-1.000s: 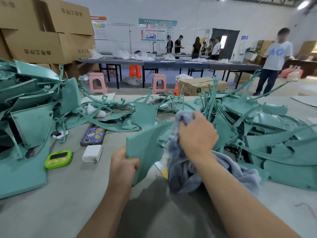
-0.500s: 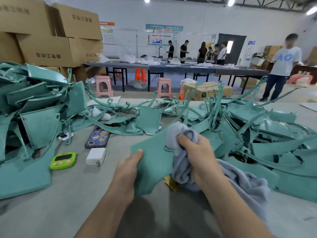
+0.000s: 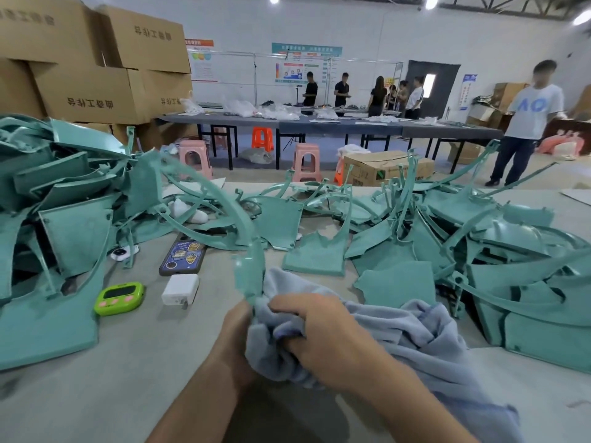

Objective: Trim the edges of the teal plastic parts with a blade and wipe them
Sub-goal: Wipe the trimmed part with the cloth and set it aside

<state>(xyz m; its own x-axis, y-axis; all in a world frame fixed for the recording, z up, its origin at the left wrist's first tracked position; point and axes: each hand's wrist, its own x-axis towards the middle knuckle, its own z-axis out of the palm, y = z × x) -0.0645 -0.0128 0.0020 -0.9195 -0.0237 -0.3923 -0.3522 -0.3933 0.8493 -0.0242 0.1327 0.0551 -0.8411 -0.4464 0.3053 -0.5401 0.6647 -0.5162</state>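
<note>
My left hand (image 3: 235, 330) holds the lower end of a curved teal plastic strip (image 3: 251, 266) that arcs up and away to the left. My right hand (image 3: 323, 340) grips a bunched grey-blue cloth (image 3: 415, 334), pressed around that same end of the strip. The cloth trails off to the right over the table. A flat teal panel (image 3: 315, 254) lies just beyond my hands. Teal parts are heaped in a left pile (image 3: 73, 219) and a right pile (image 3: 511, 266). No blade is visible.
On the grey table (image 3: 144, 362), left of my hands, lie a phone (image 3: 184, 254), a white charger (image 3: 179, 288) and a green timer (image 3: 119, 297). Cardboard boxes (image 3: 96, 75) stand at the back left. A person (image 3: 527, 123) stands at the far right.
The flat teal panel my left hand held has left my hands. My left hand now holds a curved strip, with the cloth around its end. My view has tilted up.
</note>
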